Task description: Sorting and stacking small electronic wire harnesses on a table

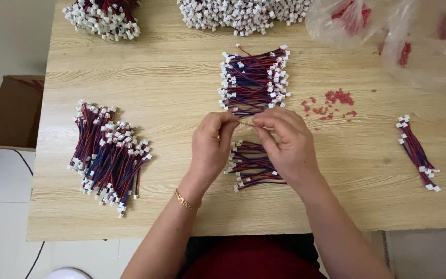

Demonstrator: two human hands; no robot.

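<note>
- Left hand [210, 147] and right hand [287, 142] raised together just above the worktop [181, 82], over a small bundle of red-and-blue wire leads [251, 168].
- Fingers [226, 124] of both hands pinched shut on a thin pale band [249, 124] stretched between them, probably to tie the bundle below.
- Wrists bent inward, forearms entering from the lower edge.
- Sorted piles well apart: finished bundles [109, 152] at left, loose leads [254, 80] just beyond the hands, one bundle [418, 154] at right.
- Small red pieces [331, 103] scattered near the plastic bags [388, 26].

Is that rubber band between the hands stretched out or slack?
Stretched: the rubber band runs as a thin taut line between the left hand and right hand, above a small wire bundle.
</note>
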